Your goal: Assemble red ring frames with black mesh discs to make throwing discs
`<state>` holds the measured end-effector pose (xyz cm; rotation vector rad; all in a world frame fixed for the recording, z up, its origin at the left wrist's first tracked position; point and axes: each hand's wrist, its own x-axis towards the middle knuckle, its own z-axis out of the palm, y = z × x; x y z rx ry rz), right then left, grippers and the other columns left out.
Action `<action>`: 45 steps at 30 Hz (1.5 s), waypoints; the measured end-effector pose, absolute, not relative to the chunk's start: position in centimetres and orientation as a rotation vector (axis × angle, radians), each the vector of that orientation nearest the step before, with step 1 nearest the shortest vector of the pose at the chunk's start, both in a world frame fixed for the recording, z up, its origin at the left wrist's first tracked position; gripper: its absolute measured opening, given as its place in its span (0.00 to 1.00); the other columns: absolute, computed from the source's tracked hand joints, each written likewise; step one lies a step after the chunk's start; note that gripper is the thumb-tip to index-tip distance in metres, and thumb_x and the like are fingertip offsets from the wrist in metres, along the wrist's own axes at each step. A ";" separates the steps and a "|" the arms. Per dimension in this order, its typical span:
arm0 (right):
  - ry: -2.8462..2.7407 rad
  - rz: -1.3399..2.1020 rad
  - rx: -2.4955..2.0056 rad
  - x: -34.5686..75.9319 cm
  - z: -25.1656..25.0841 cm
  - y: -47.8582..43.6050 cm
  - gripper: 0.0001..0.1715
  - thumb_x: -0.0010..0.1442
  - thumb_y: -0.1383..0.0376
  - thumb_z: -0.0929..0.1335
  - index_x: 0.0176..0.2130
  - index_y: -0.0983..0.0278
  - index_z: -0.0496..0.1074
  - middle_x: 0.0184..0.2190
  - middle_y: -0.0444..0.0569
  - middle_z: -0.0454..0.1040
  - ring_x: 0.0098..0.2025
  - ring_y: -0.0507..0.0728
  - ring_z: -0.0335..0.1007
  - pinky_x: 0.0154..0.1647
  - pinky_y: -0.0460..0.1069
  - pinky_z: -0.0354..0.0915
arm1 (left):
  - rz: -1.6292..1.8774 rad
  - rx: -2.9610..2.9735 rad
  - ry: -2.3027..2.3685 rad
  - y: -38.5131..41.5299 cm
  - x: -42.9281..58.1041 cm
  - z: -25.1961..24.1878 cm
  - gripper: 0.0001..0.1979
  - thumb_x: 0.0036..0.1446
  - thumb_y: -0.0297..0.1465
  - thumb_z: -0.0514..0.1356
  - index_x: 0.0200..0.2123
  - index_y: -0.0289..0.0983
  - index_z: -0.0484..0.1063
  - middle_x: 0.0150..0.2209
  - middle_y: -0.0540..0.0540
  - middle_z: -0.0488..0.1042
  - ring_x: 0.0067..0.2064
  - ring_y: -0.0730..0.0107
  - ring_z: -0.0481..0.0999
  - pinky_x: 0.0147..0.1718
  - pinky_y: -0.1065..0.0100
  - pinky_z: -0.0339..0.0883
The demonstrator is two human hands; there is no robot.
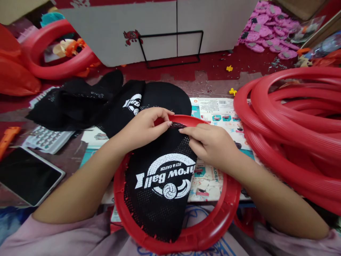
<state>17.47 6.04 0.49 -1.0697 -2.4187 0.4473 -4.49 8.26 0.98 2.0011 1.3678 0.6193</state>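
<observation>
Blk net (162, 204) lies across red ring (217, 224). L hand (147, 126) pinches ring's far rim; R hand (210, 142) touches net near that rim, can't tell if gripping. Net may pop off ring b/c one side's loose.

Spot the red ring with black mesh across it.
Front-centre ring, mesh lying over its opening; the stacked rings at right and upper-left ring show none.

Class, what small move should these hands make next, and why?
Probably work the edge of the black mesh rightward along the far rim of the red ring: the left hand and right hand have fingers at or near it, and mesh lines the ring's left side while the right is bare.
</observation>
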 end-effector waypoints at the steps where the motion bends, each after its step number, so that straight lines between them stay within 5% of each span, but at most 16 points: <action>1: -2.457 0.402 -1.093 17.5 0.5 6.0 0.22 0.59 0.70 0.60 0.48 0.64 0.76 0.36 0.52 0.79 0.36 0.58 0.74 0.36 0.50 0.66 | 0.615 2.008 1.373 8.3 -4.5 0.9 0.08 0.57 0.34 0.57 0.29 0.37 0.69 0.48 0.45 0.76 0.49 0.62 0.75 0.49 0.59 0.67; 11: -2.570 0.118 -1.161 17.1 0.2 5.9 0.21 0.61 0.69 0.60 0.49 0.63 0.76 0.37 0.52 0.79 0.34 0.58 0.73 0.30 0.49 0.59 | 0.600 2.045 1.404 8.5 -4.3 0.9 0.06 0.56 0.31 0.57 0.28 0.36 0.69 0.46 0.45 0.76 0.47 0.64 0.75 0.48 0.61 0.66; 27: -2.815 0.220 -1.377 16.7 1.7 5.7 0.21 0.63 0.69 0.60 0.50 0.66 0.75 0.39 0.56 0.78 0.38 0.60 0.73 0.32 0.51 0.61 | 0.583 1.977 1.462 9.1 -4.1 0.5 0.05 0.50 0.30 0.59 0.24 0.35 0.71 0.36 0.45 0.75 0.42 0.62 0.76 0.45 0.60 0.69; 35: -2.597 0.359 -1.178 17.8 1.4 6.3 0.21 0.61 0.69 0.60 0.48 0.62 0.76 0.38 0.52 0.78 0.39 0.58 0.72 0.38 0.50 0.63 | 0.703 2.418 1.175 7.7 -3.7 0.7 0.10 0.61 0.29 0.53 0.45 0.35 0.68 0.58 0.38 0.68 0.62 0.61 0.64 0.61 0.56 0.58; 41: -2.550 0.367 -1.099 17.9 0.7 7.3 0.22 0.60 0.69 0.58 0.42 0.66 0.78 0.33 0.55 0.75 0.37 0.59 0.69 0.39 0.52 0.63 | 0.619 2.387 1.045 8.0 -3.9 0.6 0.09 0.62 0.29 0.54 0.43 0.35 0.70 0.44 0.43 0.74 0.49 0.65 0.71 0.51 0.62 0.66; 45: -2.543 0.324 -1.061 18.0 0.2 7.8 0.22 0.60 0.69 0.58 0.43 0.67 0.78 0.32 0.55 0.74 0.36 0.59 0.67 0.40 0.53 0.62 | 0.599 2.396 1.013 8.1 -4.0 0.7 0.09 0.62 0.28 0.53 0.43 0.37 0.71 0.43 0.44 0.75 0.49 0.64 0.70 0.52 0.61 0.65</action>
